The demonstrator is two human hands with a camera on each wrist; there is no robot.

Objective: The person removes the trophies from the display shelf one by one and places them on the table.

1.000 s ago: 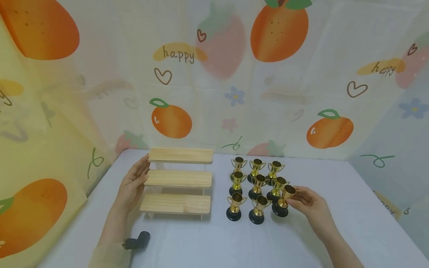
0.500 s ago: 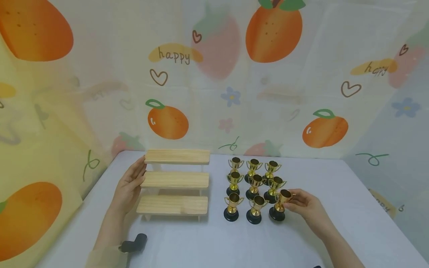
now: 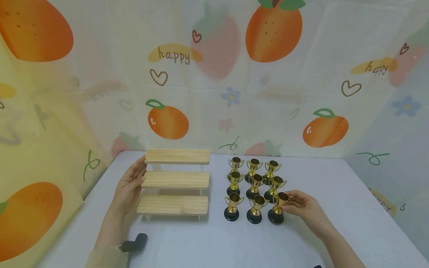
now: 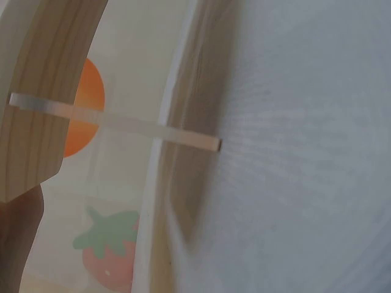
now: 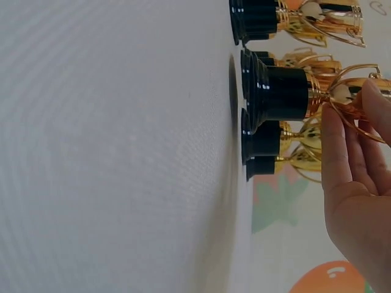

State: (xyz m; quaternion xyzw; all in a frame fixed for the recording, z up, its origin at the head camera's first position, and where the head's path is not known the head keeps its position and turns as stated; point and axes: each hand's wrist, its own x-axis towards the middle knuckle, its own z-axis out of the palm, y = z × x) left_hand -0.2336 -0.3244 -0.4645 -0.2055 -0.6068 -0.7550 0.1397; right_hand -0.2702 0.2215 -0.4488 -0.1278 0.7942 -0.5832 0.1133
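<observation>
A gold toy trophy [image 3: 280, 203] with a black base is pinched at its cup and handle by my right hand [image 3: 303, 206]. It stands at the front right corner of a block of similar trophies [image 3: 256, 203], its base right at the tablecloth. In the right wrist view the thumb and fingers meet round the held trophy [image 5: 287, 91]. My left hand [image 3: 129, 186] rests against the left side of a three-tier wooden display stand [image 3: 175, 180], fingers extended along the board ends. A finger [image 4: 21, 232] shows beside a board [image 4: 43, 91] in the left wrist view.
A white cloth covers the table [image 3: 214, 245]. Behind it hangs a fruit-printed curtain [image 3: 231, 123]. A black strap end [image 3: 135, 242] juts from my left wrist. Trophies stand in rows right of the stand, with a narrow gap between.
My right hand has brought its trophy slightly left and down, into line with the front row. The head view has shifted a little. My left hand stays at the stand.
</observation>
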